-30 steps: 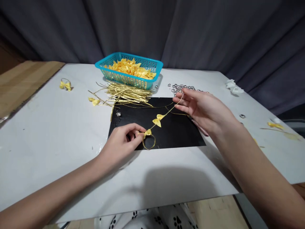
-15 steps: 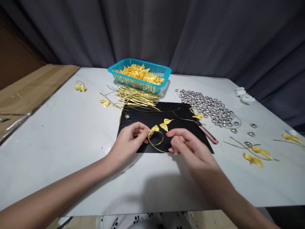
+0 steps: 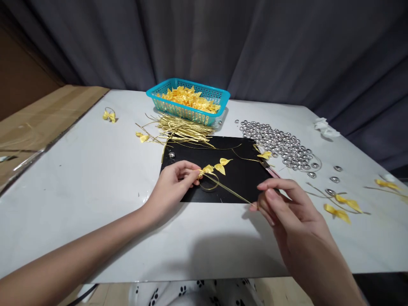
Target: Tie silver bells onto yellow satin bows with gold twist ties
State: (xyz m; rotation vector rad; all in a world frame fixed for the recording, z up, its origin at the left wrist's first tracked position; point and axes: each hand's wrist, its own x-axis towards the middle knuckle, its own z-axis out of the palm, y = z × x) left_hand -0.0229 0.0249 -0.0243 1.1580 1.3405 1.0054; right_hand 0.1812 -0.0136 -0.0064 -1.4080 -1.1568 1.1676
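Fingers of your left hand (image 3: pixel 174 182) are closed in a pinch on a gold wire ring (image 3: pixel 208 189) with a yellow bow (image 3: pixel 208 169) at its top, held above the black mat (image 3: pixel 242 182). From there a gold strand (image 3: pixel 231 191) runs straight to your right hand (image 3: pixel 298 219), whose curled fingers hold its other end; just where they grip is hard to make out. A second bow (image 3: pixel 222 166) lies just beside the ring; you cannot tell whether it touches the one you hold.

Beyond the mat, a heap of gold wires (image 3: pixel 183 127) lies before the blue basket (image 3: pixel 178 110), which is well filled with yellow bows (image 3: pixel 188 98); the lower ones show only through the holes in its wall. Silver beads (image 3: pixel 277 142) spread over the table (image 3: pixel 79 178) to the right. Your right hand hides part of a pink-handled tool (image 3: pixel 273 171). At the far right, a bow on a wire (image 3: pixel 386 184) sits near the edge, its surroundings partly cut off.
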